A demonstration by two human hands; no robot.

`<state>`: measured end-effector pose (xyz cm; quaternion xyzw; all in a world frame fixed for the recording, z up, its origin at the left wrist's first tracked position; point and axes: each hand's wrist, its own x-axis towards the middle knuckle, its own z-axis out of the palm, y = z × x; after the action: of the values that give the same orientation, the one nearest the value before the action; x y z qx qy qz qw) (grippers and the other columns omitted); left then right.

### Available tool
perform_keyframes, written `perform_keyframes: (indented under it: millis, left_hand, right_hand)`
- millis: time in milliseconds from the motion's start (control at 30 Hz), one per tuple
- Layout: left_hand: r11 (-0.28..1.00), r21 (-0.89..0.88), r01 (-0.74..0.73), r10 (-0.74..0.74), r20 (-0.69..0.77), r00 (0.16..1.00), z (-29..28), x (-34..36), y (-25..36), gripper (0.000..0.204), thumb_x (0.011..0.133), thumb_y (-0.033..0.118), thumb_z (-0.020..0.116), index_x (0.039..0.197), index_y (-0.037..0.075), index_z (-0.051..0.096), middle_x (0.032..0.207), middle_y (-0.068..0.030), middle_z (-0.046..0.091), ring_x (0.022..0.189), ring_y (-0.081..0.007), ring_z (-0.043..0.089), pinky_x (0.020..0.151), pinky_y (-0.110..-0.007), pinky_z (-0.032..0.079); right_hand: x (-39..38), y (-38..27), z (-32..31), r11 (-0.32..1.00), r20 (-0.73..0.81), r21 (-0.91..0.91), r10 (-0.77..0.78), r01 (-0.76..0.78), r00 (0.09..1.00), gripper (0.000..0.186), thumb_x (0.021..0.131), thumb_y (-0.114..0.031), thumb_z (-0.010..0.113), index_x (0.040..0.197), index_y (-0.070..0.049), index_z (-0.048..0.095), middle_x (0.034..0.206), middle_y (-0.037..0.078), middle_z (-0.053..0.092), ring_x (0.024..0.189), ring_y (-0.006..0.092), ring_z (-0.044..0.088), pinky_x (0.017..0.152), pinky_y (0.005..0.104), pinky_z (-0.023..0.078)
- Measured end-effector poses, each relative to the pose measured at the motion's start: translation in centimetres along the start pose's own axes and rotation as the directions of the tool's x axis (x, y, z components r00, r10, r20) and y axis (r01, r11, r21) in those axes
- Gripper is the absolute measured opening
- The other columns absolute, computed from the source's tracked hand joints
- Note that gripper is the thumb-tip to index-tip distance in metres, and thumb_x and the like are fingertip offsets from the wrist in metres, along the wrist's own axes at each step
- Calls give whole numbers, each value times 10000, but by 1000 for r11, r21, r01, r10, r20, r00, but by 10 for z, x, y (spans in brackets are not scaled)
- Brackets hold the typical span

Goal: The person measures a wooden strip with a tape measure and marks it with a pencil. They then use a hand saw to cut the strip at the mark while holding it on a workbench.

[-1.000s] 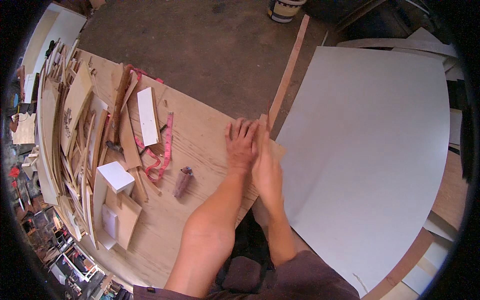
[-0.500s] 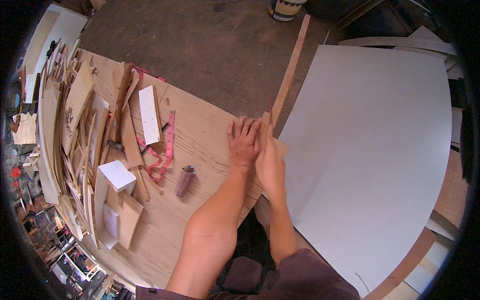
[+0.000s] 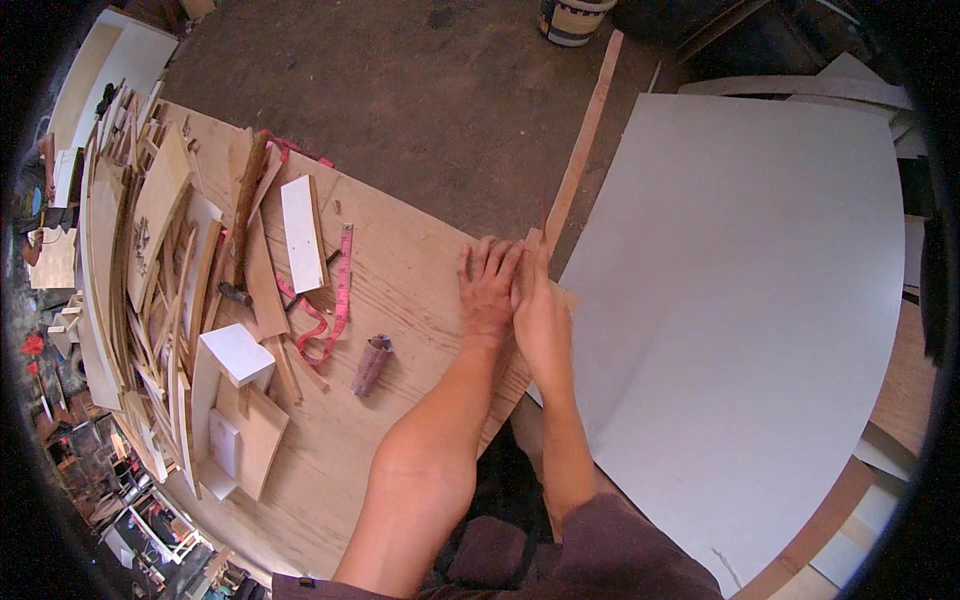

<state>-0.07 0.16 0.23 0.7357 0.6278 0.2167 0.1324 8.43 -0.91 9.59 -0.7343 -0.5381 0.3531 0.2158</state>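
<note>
My left hand (image 3: 488, 292) lies flat with its fingers spread, pressing near the right edge of a plywood tabletop (image 3: 415, 255). Beside its fingertips is a small wooden piece (image 3: 530, 243) at that edge. My right hand (image 3: 543, 325) is closed right against the left one. A thin reddish-brown blade-like tool (image 3: 544, 217) points up and away from its fist; the handle is hidden by my fingers. To the left of my hands lie a brown cylindrical roll (image 3: 372, 365), a pink tape measure (image 3: 344, 275) and a white-faced wooden block (image 3: 302, 232).
Wood offcuts (image 3: 160, 230) pile up on the left, with a hammer (image 3: 240, 225) among them. A large pale panel (image 3: 740, 300) stands to the right. Beyond the table, a long wooden strip (image 3: 590, 130) and a bucket (image 3: 572, 22) are on the floor (image 3: 380, 100).
Both hands keep almost the same place and hold. The whole view has shifted very slightly.
</note>
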Motion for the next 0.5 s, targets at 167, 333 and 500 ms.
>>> perform_keyframes:
  millis: [167,333,500]
  left_hand:
    - [1000,-6,5,-5,20,1000,0,2,2,472,832,125,555,1302,167,542,1264,-20,547,1308,-229,420,1154,-483,209]
    - [999,-25,35,-35,7,999,-6,3,3,442,848,139,543,1289,167,553,1262,-26,549,1307,-229,422,1150,-485,212]
    - [1000,16,-4,4,12,1000,2,2,3,406,855,154,548,1261,157,566,1255,-22,559,1302,-231,431,1145,-482,221]
  right_hand:
    - [-11,4,13,994,0,-97,52,-52,999,608,958,-122,428,1525,-129,207,824,313,626,761,499,608,657,552,461]
    - [-45,-18,-14,935,272,-146,353,-324,895,605,988,-140,414,1530,-138,147,1107,332,604,984,500,598,807,549,482]
    - [31,-16,-10,949,232,-96,314,-299,921,624,975,-107,418,1532,-165,144,1214,323,563,1039,488,588,839,568,471]
